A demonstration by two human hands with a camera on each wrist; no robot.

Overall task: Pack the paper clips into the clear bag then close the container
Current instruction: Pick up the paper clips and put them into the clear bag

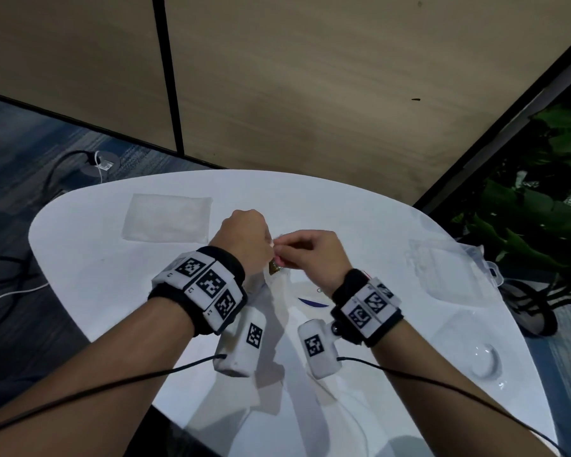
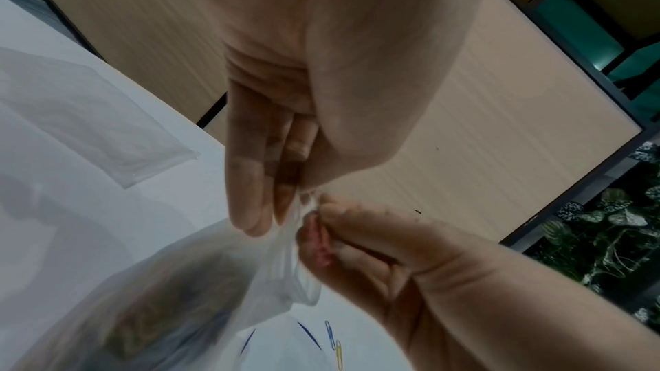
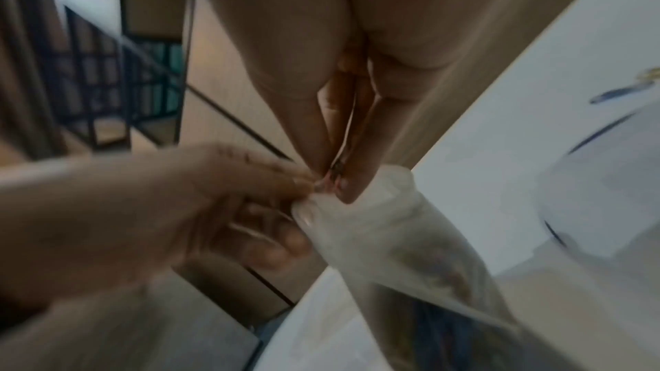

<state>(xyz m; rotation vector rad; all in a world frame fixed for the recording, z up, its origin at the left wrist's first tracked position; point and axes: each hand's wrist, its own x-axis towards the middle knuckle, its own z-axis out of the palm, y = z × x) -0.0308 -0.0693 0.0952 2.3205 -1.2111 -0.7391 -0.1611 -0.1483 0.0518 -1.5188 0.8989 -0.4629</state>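
1. Above the middle of a white table [image 1: 89,278], the left hand [image 1: 244,239] and the right hand [image 1: 314,255] meet at the mouth of a clear bag [image 2: 200,292], which hangs down from them toward the person.
2. The left hand's fingers [image 2: 250,179] are curled down and pinch the bag's upper edge against the thumb.
3. The right hand's thumb and forefinger [image 3: 314,134] are pressed together at the bag's opening, just beside the left fingertips; something small and dark sits between them, too blurred to name.
4. Inside the bag, a yellowish-brown mass [image 2: 142,323] shows through the plastic; its contents cannot be made out clearly.
5. On the table below the right hand lie two loose paper clips [image 2: 334,346], one blue and one yellow, touching end to end beside a thin blue curved line.
6. To the right of the right hand, well apart, a clear plastic container [image 1: 442,275] rests open near the table's edge.
7. Beyond the left hand, to its left, a flat stack of clear bags [image 1: 167,217] lies on the table.
8. A leafy green plant [image 1: 541,206] stands past the table on the right.
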